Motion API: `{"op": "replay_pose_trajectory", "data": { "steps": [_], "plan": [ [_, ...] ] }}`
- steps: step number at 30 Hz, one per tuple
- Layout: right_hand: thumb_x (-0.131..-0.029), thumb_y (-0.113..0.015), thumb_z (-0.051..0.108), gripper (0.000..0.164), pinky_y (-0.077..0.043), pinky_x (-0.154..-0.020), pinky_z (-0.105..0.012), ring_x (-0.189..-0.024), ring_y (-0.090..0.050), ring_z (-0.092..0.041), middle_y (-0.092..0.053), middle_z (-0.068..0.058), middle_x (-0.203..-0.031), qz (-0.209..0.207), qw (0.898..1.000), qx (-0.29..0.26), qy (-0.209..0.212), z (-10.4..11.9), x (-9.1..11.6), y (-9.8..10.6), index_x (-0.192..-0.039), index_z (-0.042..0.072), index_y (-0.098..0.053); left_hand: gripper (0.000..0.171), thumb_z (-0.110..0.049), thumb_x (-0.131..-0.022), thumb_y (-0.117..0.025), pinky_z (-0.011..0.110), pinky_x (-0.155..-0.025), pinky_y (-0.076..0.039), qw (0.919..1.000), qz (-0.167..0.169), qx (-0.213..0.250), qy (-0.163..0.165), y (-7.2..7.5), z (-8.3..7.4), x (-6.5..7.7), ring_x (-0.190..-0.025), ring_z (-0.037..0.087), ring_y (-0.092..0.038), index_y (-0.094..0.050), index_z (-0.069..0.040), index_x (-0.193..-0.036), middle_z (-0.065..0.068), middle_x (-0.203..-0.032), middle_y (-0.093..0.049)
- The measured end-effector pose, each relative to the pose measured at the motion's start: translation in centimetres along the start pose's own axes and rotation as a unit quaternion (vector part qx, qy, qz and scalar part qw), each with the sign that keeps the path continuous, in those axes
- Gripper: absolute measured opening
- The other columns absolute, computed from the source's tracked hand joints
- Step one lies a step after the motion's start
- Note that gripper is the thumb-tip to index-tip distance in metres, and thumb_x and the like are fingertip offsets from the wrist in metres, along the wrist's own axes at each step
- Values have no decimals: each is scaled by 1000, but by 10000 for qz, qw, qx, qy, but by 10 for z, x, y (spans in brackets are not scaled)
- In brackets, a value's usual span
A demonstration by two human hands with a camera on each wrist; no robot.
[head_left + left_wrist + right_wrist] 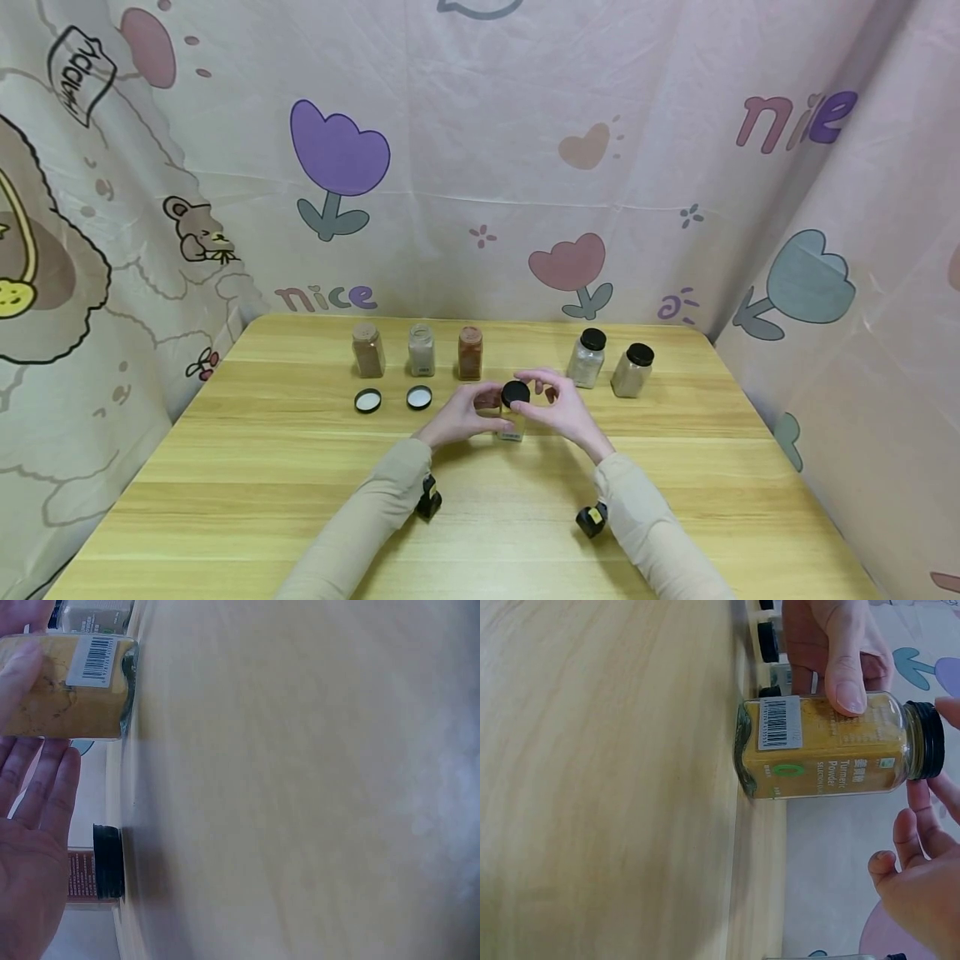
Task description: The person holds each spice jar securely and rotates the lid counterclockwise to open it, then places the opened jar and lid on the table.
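Note:
In the head view a glass jar (513,431) with a black lid (515,392) stands between both hands near the middle of the table. Its label reads turmeric powder, and the powder inside is yellow in the right wrist view. My left hand (467,413) grips the jar (832,746) by its body, thumb on one side and fingers on the other. The right hand (564,410) pinches the lid (928,740) at the top, other fingers loosely bent. The jar's base is on or just above the wood; I cannot tell which.
Behind stand three lidless jars: brown (369,354), whitish (422,354) and reddish (470,354). Two loose lids (367,401) (419,397) lie before them; another lid (109,862) shows before the reddish jar. Two black-lidded jars (587,360) (632,372) stand at right.

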State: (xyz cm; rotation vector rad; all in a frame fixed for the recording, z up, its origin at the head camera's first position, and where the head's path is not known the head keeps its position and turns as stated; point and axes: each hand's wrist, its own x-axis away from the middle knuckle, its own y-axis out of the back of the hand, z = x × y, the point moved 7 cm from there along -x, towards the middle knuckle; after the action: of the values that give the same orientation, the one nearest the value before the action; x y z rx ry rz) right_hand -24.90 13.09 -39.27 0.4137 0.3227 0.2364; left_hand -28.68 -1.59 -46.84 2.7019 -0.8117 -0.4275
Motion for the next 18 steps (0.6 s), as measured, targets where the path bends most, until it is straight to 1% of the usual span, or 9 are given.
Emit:
{"op": "replay_pose_trajectory", "data": {
  "steps": [5,8,12,15,18],
  "plan": [
    [-83,-80,6,38,-33,-67,-24,-88,-45,-25,-65,-19,-107,-104,9999,122,-8,-1,0,1,-119,0,-70,54,-10,-83,-82,30,-99,-56,10000,26,-40,38,0,1,0,-115,31,-68,-61,-3,-133,17,-126,-69],
    [-82,-81,7,40,-33,-67,-25,-87,-44,-17,-64,-19,-106,-151,9996,188,-116,-12,-2,0,-119,-1,-69,53,-12,-83,-83,28,-99,-56,9999,62,-58,56,0,2,1,-114,28,-69,-62,-5,-132,15,-125,-70],
    [-82,-82,8,40,-32,-66,-23,-87,-44,-16,-64,-19,-105,-234,9995,179,-136,-30,-7,-1,-119,1,-70,53,-14,-84,-83,28,-100,-56,9999,93,-54,50,1,2,1,-115,28,-69,-62,-6,-132,14,-126,-70],
    [-81,-83,11,38,-32,-65,-22,-87,-45,-17,-66,-16,-105,-244,9996,127,-17,-34,-8,-2,-117,5,-72,54,-15,-84,-82,26,-99,-55,9999,94,-67,42,0,2,1,-115,28,-68,-61,-5,-132,14,-125,-70],
    [-81,-83,12,37,-32,-64,-21,-85,-46,-15,-67,-14,-103,-192,9996,127,137,-33,-9,-2,-116,7,-73,54,-14,-84,-82,27,-100,-55,9999,76,-72,19,1,1,1,-115,29,-69,-61,-5,-132,15,-125,-70]
  ]
}}
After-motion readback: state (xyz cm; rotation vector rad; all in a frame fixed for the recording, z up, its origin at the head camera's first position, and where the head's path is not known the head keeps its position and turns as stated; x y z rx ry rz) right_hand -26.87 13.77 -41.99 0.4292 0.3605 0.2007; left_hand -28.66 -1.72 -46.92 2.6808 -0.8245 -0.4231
